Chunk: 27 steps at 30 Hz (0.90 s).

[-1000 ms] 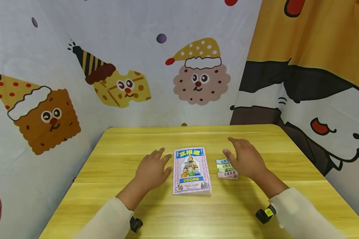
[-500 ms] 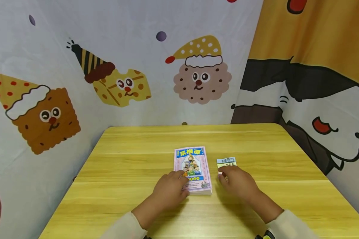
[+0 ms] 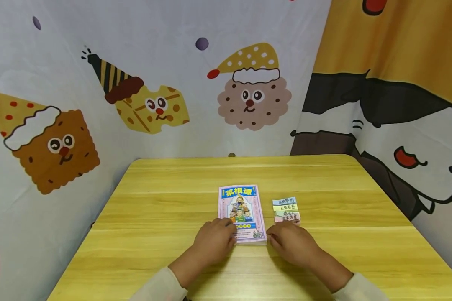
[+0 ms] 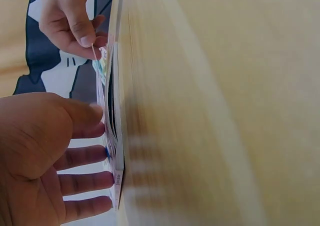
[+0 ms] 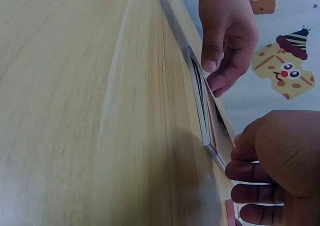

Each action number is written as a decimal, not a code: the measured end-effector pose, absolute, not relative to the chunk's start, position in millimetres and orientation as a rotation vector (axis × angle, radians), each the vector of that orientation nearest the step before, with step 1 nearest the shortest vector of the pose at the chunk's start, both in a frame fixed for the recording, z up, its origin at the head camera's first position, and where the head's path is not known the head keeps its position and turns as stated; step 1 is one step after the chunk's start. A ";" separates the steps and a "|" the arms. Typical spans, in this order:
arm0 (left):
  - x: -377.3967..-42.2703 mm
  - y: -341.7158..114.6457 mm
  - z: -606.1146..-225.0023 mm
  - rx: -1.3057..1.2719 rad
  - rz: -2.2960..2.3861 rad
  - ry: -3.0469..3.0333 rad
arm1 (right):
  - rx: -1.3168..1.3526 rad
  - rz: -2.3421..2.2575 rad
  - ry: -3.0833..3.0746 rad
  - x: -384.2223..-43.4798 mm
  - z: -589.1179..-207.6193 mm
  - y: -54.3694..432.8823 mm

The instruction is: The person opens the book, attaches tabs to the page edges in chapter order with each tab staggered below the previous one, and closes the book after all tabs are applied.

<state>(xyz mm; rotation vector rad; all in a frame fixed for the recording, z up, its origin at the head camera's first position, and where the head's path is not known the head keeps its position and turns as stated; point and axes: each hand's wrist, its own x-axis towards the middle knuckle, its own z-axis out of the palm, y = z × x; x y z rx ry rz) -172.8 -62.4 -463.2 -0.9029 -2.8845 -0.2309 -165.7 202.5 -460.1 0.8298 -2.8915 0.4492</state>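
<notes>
A paperback book (image 3: 242, 207) with a pink and blue illustrated cover lies on the wooden table. My left hand (image 3: 213, 241) rests its fairly straight fingers on the cover's lower left part; in the left wrist view the fingertips meet the book's side. At the lower right corner, my right hand (image 3: 296, 245) pinches the front cover between thumb and forefinger. In the right wrist view the cover (image 5: 222, 121) is lifted there, with a gap above the pages. Coloured paper strips (image 3: 285, 207) with handwriting lie right of the book, their lower end beside the right hand's knuckles.
The yellow wood-grain table (image 3: 165, 179) has rounded far corners. Behind it hangs a white cloth (image 3: 165, 42) printed with cartoon biscuits and cheese. A curtain with a cartoon cat (image 3: 418, 138) hangs on the right.
My left hand has come from beside the book onto its cover. My right hand has moved from above the strips down and left to the book's corner, pinching the cover.
</notes>
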 end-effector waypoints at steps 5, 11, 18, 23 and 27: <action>-174.9 -62.0 -464.9 -0.892 -0.250 -2.898 | 0.751 0.465 -2.881 -164.9 -459.4 198.4; -175.7 -62.1 -465.9 -0.894 -0.251 -2.892 | 0.706 0.535 -2.800 -164.6 -458.7 192.6; -176.5 -61.7 -467.5 -0.884 -0.255 -2.857 | 0.820 0.620 -2.699 -164.6 -460.4 184.5; -173.2 -61.3 -465.4 -0.813 -0.336 -2.860 | 0.925 0.590 -2.772 -166.9 -463.3 179.1; -169.4 -61.5 -461.7 -0.770 -0.389 -2.758 | 0.982 0.561 -2.828 -169.5 -467.5 178.3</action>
